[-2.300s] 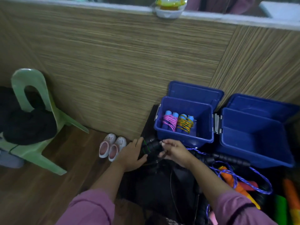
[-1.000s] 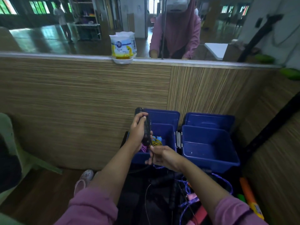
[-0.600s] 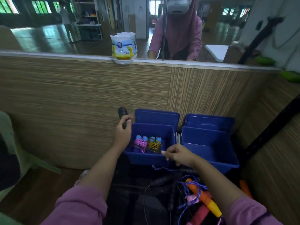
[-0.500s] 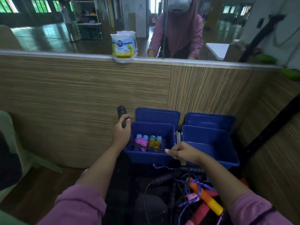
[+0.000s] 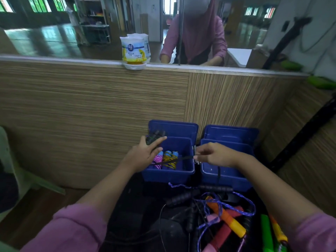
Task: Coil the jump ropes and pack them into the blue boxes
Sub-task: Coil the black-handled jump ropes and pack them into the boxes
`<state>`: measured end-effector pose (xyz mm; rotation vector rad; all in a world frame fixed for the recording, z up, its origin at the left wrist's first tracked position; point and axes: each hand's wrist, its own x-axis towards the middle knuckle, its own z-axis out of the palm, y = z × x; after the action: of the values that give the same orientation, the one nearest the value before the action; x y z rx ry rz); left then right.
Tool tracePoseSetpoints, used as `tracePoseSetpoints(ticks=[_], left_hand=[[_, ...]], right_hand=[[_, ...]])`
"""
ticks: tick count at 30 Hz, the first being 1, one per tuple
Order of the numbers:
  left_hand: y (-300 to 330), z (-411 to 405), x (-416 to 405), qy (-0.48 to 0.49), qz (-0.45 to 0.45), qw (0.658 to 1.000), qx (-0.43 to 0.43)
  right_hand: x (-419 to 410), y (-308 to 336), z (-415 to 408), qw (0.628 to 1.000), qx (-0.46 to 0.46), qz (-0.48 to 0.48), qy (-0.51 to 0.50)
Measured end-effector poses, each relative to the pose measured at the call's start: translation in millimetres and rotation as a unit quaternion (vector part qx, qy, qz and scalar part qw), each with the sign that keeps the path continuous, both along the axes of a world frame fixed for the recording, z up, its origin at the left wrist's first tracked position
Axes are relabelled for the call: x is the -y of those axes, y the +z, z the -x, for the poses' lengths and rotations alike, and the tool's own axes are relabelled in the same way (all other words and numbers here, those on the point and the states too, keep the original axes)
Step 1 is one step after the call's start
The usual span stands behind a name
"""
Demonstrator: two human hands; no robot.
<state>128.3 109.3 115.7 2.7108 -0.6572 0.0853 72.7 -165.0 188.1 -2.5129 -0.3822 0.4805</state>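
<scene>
Two open blue boxes stand side by side against the wooden wall. The left blue box (image 5: pixel 169 174) holds a pink coiled rope (image 5: pixel 157 160) and a yellow coiled rope (image 5: pixel 170 159) with blue handles. The right blue box (image 5: pixel 225 176) looks empty. My left hand (image 5: pixel 145 153) grips the black handles (image 5: pixel 154 137) of a jump rope above the left box's near-left corner. My right hand (image 5: pixel 214 154) pinches that rope's thin black cord (image 5: pixel 174 160), which stretches taut between both hands over the left box.
A heap of loose jump ropes (image 5: pixel 218 213) with black, orange, purple and green handles lies on a dark surface in front of the boxes. A white and yellow container (image 5: pixel 134 50) stands on the ledge above. A green chair (image 5: pixel 11 171) is at the left.
My left hand has shifted right over the left box with the black handles. My right hand has risen and moved right, pulling the black cord taut across the box.
</scene>
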Motion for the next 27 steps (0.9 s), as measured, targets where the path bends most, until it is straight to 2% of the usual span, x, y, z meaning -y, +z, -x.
tracePoseSetpoints(ticks=[5,8,12,17,20,24,27], left_hand=[[-4,15,7,-0.12,-0.067,0.99,-0.006],[2,35,22,-0.211,-0.094,0.972,-0.033],[3,54,34,-0.261,-0.072,0.962,-0.015],[6,56,36,-0.281,-0.012,0.958,0.049],[14,53,37,-0.249,0.05,0.966,0.045],[26,45,38,-0.17,0.187,0.966,0.049],[33,37,40,-0.12,0.216,0.966,0.075]], right_hand=[[0,2,-9,0.978,0.191,0.023,0.083],[2,-5,-19,0.97,0.217,0.025,0.11],[9,-19,-27,0.981,0.166,-0.007,0.097],[15,-49,-22,0.992,0.081,-0.098,0.023],[12,-65,-16,0.983,0.043,-0.175,-0.038],[-2,-81,3,0.953,0.021,-0.27,-0.135],[-24,-95,12,0.932,0.001,-0.323,-0.166]])
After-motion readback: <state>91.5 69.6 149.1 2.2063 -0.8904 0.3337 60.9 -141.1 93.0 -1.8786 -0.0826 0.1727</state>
